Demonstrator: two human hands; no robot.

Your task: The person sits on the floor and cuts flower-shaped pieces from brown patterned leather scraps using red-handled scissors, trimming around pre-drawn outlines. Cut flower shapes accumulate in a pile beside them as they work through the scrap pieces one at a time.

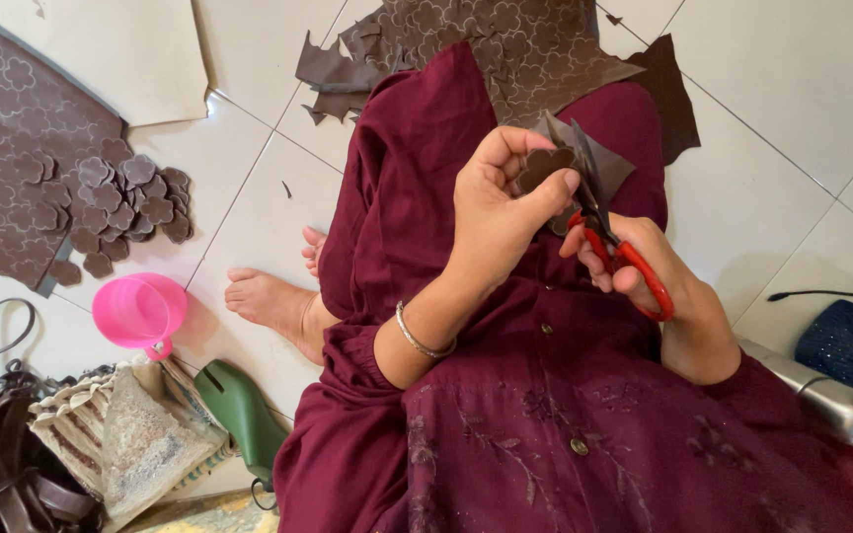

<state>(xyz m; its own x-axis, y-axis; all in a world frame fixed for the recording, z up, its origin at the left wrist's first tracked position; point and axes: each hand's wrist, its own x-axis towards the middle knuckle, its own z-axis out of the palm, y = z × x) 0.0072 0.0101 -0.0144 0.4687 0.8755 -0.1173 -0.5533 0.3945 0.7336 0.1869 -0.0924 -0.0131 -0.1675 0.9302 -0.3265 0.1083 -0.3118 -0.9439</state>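
At far left, a pile of cut flower pieces (pixel 128 202) rests on the patterned brown sheet (pixel 2 148), above a pink cup (pixel 138 310). At centre, the left hand (pixel 496 212) pinches a brown flower-shaped piece (pixel 543 166) between thumb and closed fingers. The right hand (pixel 644 266) grips red-handled scissors (pixel 604 222), blades narrowly parted at the piece's edge. Trimming the outline appears under way; following the contour likely requires rotating the piece.

Embroidered maroon dress (pixel 545 395) with small buttons, silver bangle (pixel 420 339), bare feet.
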